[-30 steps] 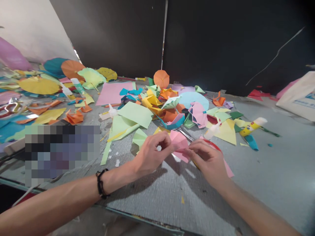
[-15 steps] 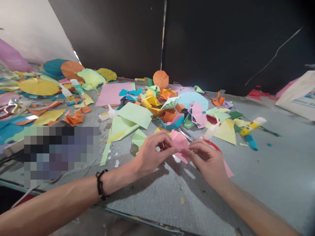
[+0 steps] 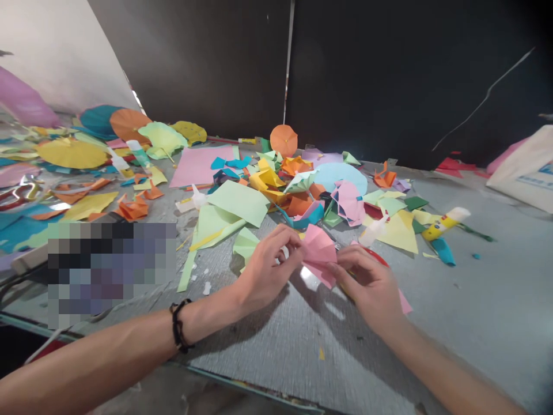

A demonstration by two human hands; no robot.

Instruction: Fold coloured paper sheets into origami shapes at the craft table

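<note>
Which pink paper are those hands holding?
The creased piece between the left hand and right hand; other pink papers, like the large flat sheet, lie unheld.

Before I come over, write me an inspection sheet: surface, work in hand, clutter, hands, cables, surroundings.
Surface: grey tabletop; small yellow scrap near the front.
Work in hand: creased pink paper.
Clutter: light green sheet, orange paper scraps, yellow glue stick at right; red-handled scissors partly hidden by the right hand.
Hands: left hand at the pink paper's left edge, right hand at its right; no gloves.
Cables: white cable at lower left; its ends cannot be made out.
Surroundings: dark wall panels behind, white printed bag at far right.
</note>
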